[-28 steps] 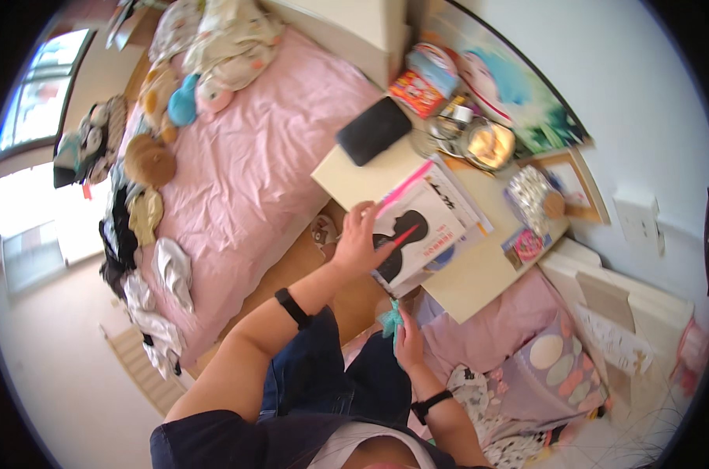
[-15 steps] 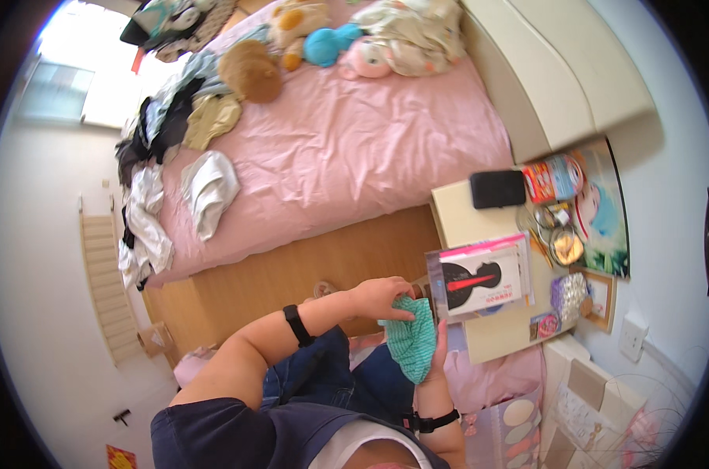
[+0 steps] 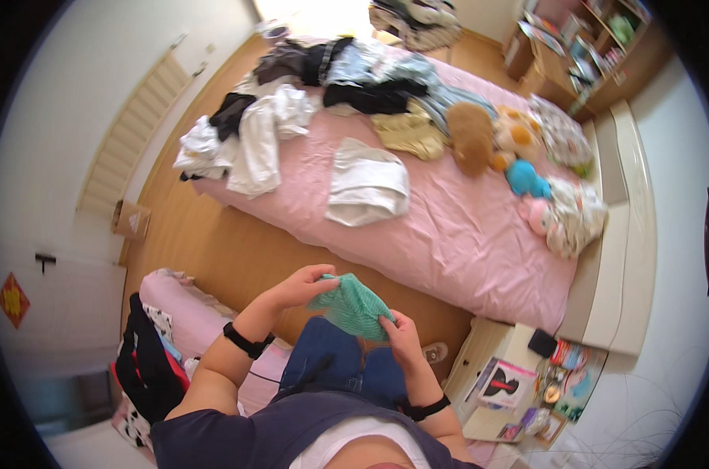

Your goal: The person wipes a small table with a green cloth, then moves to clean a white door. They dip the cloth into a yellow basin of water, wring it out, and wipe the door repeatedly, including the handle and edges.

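A green striped cloth (image 3: 354, 306) is stretched between my two hands, above my lap. My left hand (image 3: 303, 286) pinches its left end, and my right hand (image 3: 403, 334) grips the lower right corner. Beyond the cloth lies the bed (image 3: 456, 234) with its pink sheet. A folded white garment (image 3: 367, 184) rests on the near side of that bed.
Heaped clothes (image 3: 268, 129) cover the bed's far left part, and plush toys (image 3: 470, 139) sit toward its right end. A cream nightstand (image 3: 483, 418) with magazines (image 3: 507, 383) stands at the right. Black clothing (image 3: 147, 359) lies on a second pink bed at left.
My view has swung left, away from the nightstand. My hands have moved apart, and the cloth, earlier hanging bunched between them, is now spread out.
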{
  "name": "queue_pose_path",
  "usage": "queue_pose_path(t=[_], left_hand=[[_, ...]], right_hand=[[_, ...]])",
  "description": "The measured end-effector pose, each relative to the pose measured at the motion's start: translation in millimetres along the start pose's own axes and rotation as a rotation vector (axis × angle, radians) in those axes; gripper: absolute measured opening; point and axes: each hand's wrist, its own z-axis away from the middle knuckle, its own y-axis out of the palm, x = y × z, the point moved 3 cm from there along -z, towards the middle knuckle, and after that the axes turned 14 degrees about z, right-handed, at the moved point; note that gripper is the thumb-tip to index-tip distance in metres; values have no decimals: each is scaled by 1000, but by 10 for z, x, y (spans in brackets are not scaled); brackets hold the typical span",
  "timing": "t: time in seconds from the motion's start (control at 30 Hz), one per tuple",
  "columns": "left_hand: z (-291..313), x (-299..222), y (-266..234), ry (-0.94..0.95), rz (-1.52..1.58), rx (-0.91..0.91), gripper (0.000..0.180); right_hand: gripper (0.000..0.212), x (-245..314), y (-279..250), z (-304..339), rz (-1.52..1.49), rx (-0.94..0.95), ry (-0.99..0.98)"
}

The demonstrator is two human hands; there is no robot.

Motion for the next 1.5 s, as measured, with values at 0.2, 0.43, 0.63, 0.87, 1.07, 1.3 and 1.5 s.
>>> queue_pose_path(t=[0.2,0.43,0.63,0.87,1.07,1.3,1.5], left_hand=[[1442,-208,-1194,295,40,-389,22],[2528,2,-2186,555,313,-847,29],[3067,-209,-3204,788,566,-1056,29],[3898,-702,-4314,970,444,-1013,24],[4459,-436,-5085,495,412,-1455,31],[4915,-637,-6961,540,579,-1325,45],[4903,-1509,-8752,587,308,-1124,41]], right_hand=[[19,784,1377,-834,203,190,-88],[26,1312,3122,-1543,66,565,194],[24,1599,4516,-2324,17,817,207],[23,1543,6313,-3525,293,894,283],[26,1359,8095,-4095,314,1055,211],[29,1107,9988,-4575,474,1176,10],[42,1192,11264,-4937,310,1366,46]])
